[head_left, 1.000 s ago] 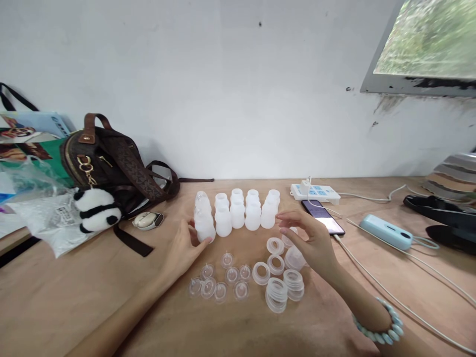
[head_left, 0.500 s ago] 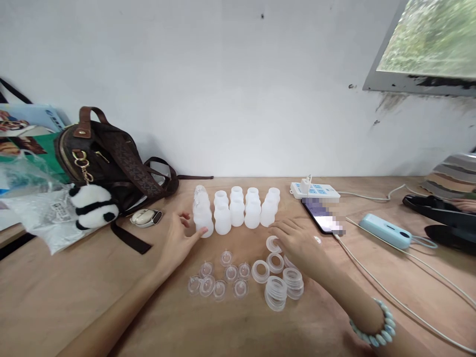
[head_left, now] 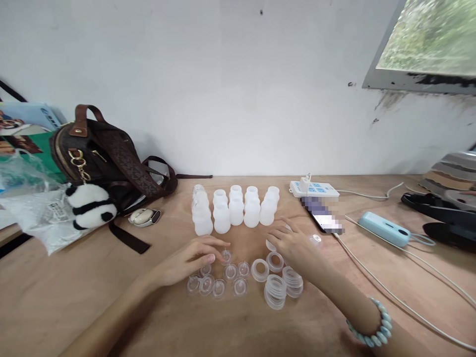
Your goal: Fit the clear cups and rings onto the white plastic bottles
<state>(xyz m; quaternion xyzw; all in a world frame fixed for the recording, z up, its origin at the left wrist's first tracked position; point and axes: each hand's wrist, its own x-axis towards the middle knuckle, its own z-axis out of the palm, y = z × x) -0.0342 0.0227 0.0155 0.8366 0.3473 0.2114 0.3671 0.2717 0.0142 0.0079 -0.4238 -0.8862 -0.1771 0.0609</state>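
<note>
1. The left hand (head_left: 188,260) lies low over the desk (head_left: 74,297) just left of the frame's centre, fingers spread and loosely extended, gripping nothing; its fingertips reach the small clear domed pieces (head_left: 219,280), touching or nearly touching the one at the top of that cluster.
2. The right hand (head_left: 293,245) sits just right of centre, palm down, fingers curled over a white ring (head_left: 270,245) at the upper edge of the ring group; whether it actually pinches that ring cannot be told, since the fingers hide most of it.
3. The white rings (head_left: 277,282) lie below and left of the right hand; some single and flat on the desk, others in short stacks; they sit just beside the clear domed pieces, apart from them.
4. The white bottles (head_left: 236,210) stand upright in two rows in the middle of the frame, above both hands, close together.
5. A pale beaded bracelet (head_left: 370,327) circles the right wrist at lower right.
6. At left, a brown bag (head_left: 107,158) with a panda charm (head_left: 89,206) leans near the wall; a small mouse-like device (head_left: 144,216) lies beside it.
7. At right, a power strip (head_left: 316,189), a phone (head_left: 323,218) and a light blue gadget (head_left: 383,230) lie with white cables (head_left: 390,292) trailing across the desk.
</note>
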